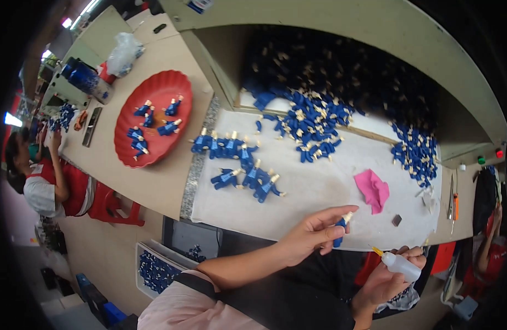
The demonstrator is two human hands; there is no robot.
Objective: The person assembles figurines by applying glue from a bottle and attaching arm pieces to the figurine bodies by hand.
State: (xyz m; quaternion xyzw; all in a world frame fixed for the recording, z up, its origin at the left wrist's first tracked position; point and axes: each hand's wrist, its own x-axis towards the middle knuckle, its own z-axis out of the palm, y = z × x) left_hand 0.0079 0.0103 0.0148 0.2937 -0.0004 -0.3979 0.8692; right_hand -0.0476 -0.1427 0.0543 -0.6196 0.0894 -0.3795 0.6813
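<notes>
Between the thumb and fingers of my left hand [314, 234] is a small blue figurine body [340, 231] with a cream top, held over the front edge of the white-covered table. My right hand [390, 278] grips a white squeeze bottle [401, 267] with a yellow nozzle, its tip pointing toward the figurine body but apart from it. Just beyond my left hand lie a pink cloth [372, 190] and a small dark square piece [396, 220]. Several similar figurine bodies with arms [256, 176] are grouped on the table to the left.
A red scalloped tray [171, 146] holds more figurine bodies on the left. Heaps of small blue parts [319, 118] spread out beneath a pale green housing [341, 14]. An orange-handled tool [456, 206] lies far right. A bin of blue parts [154, 269] stands below; a co-worker [50, 181] sits left.
</notes>
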